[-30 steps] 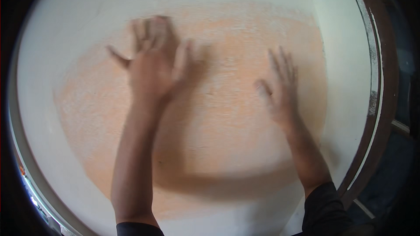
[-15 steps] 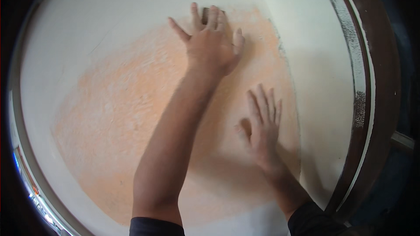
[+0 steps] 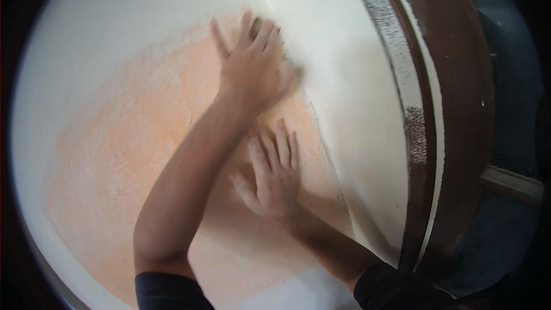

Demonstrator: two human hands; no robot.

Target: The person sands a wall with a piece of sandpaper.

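Against the wall (image 3: 115, 161), a small dark brown pad (image 3: 256, 25) shows between the fingers of my left hand (image 3: 247, 69). The fingers are spread over it and press it to the surface, near the top right of a rough peach-orange patch (image 3: 166, 80); most of the pad is hidden beneath them. The thumb is smeared by motion. Lower and to the right, my right hand (image 3: 275, 181) holds nothing, its fingers stretched upward. It lies against or very close to the patch, and contact is hard to tell.
A corner edge (image 3: 321, 132) runs down right of the patch, meeting a cream wall strip (image 3: 356, 97). Farther right stands a dark brown frame (image 3: 459, 80) with a rough grey-white band (image 3: 384, 17) along its left, and a dark pane (image 3: 511, 109) beyond.
My view has shifted to the right along the wall. My left hand, with the dark pad, has slid right across the patch toward the corner edge. The right hand now sits nearer the left forearm.
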